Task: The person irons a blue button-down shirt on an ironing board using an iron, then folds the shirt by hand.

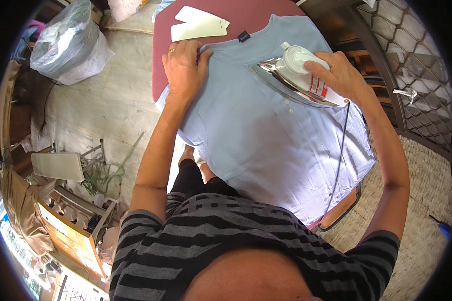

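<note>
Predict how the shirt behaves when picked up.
Shirt is likely floppy: it drapes past the board. Probably light: the cloth looks thin. May bunch if pushed: soft wrinkles show near the hem.

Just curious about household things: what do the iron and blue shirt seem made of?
Iron: smooth, opaque white body, probably plastic, and a mirrored lower part, likely polished metal given its bright reflections. Blue shirt: matte, soft fabric by its creases; fibre unclear.
</note>
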A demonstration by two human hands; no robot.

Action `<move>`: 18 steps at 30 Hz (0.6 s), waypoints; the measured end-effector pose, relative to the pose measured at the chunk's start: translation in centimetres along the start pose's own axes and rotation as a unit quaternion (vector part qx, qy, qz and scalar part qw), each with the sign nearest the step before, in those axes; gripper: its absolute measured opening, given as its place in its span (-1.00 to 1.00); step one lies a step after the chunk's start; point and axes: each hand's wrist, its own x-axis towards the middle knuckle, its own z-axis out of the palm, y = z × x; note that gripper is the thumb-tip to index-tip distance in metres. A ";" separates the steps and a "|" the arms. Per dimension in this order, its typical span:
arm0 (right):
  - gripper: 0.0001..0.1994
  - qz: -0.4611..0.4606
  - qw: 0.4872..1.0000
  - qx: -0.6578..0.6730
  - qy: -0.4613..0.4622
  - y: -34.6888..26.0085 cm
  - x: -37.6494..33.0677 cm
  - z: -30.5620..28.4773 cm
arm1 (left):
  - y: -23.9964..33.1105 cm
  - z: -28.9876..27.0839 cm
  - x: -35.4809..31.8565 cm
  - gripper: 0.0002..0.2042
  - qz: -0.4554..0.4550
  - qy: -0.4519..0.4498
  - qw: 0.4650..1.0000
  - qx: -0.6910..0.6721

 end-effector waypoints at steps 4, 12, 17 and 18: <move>-0.49 -0.012 0.999 -0.024 -0.022 -0.9 0.4 0.2 | 0.1 -0.1 0.7 -0.81 -0.008 0.013 1.000 -0.015; -0.50 0.037 0.999 0.028 -0.021 0.0 0.1 0.6 | -0.2 0.3 0.8 -0.82 -0.006 0.032 0.999 -0.040; -0.48 0.038 0.998 0.026 -0.032 0.6 -0.2 0.5 | -0.1 0.3 0.9 -0.80 -0.017 0.026 0.998 -0.055; -0.48 0.037 0.999 0.022 -0.019 1.1 -0.7 0.2 | 0.1 0.2 0.9 -0.80 -0.019 0.023 0.998 -0.054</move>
